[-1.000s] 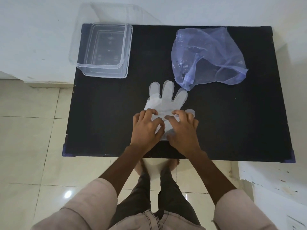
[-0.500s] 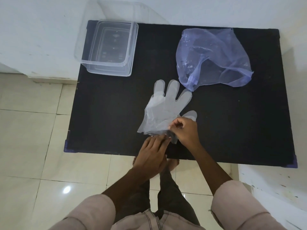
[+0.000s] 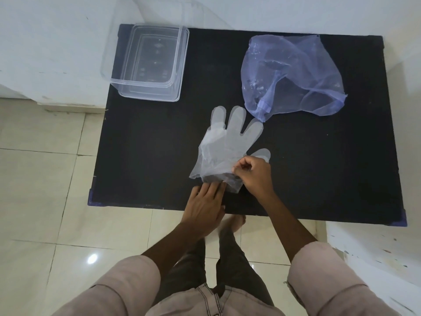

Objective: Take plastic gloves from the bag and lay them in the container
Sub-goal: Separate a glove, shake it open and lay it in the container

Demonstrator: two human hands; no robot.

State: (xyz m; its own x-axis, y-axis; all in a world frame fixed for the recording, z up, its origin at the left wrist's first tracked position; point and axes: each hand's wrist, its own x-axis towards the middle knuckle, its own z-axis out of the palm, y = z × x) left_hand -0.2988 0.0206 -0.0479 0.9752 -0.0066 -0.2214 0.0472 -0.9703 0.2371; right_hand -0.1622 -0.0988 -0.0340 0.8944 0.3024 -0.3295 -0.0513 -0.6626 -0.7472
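Observation:
A clear plastic glove [image 3: 227, 142] lies on the black table [image 3: 319, 167], fingers pointing away from me. My right hand [image 3: 256, 176] pinches the upper layer of its cuff and lifts it a little. My left hand [image 3: 205, 206] lies flat at the table's near edge, its fingertips pressing on the lower cuff edge. A crumpled blue plastic bag [image 3: 293, 74] rests at the back right. An empty clear rectangular container [image 3: 150, 62] stands at the back left corner.
White walls run behind the table and along its right side. A tiled floor [image 3: 41, 179] lies to the left and below. My legs and a foot show under the near table edge.
Both hands rested on the glove's cuff a second ago. My left hand has slid back to the table edge, and my right hand has pinched up the cuff's top layer.

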